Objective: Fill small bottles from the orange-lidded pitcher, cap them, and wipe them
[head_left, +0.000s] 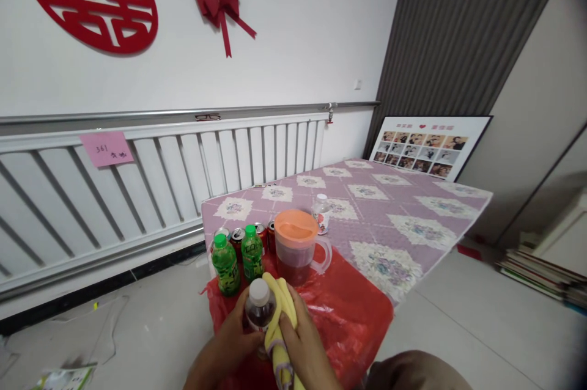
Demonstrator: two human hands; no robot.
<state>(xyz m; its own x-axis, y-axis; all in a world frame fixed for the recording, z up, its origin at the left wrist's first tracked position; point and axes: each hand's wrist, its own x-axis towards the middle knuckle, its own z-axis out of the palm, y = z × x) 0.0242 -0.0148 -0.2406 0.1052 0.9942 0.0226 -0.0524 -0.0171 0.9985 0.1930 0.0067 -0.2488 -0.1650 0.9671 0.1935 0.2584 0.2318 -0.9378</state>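
Note:
A bottle of dark drink with a white cap [260,304] stands at the near edge of the red plastic sheet [339,310]. My left hand [236,332] is wrapped round its left side. A yellow cloth [280,323] is bunched against the bottle's right side, and my right hand [300,335] grips it. Just beyond my hands are two green bottles [226,268] and a clear pitcher with an orange lid [296,246], which holds dark liquid.
Several drink cans [238,237] stand behind the green bottles. A clear bottle with a white cap [321,216] is behind the pitcher. The table has a purple flowered cloth [362,243]. Beyond it are a white radiator [183,179] and a photo board [426,145].

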